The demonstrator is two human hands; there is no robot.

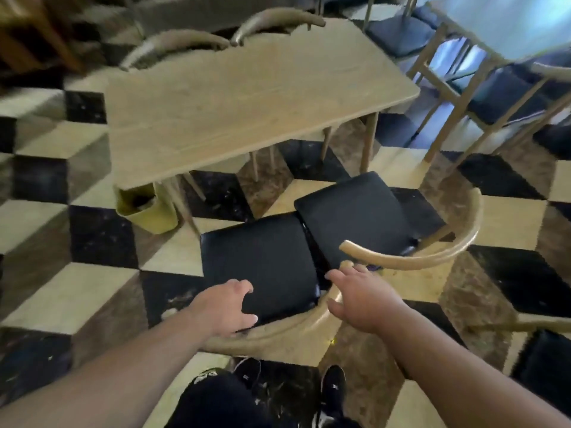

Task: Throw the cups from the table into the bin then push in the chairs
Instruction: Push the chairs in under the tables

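My left hand curls around the curved back of the near chair and my right hand is spread open just beside it, so I can push it under the table ahead.

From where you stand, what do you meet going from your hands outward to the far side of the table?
Left hand and right hand on the nearest chair's curved backrest → its black seat → yellow bin under the table's near corner → bare wooden table → two chair backs pushed in beyond.
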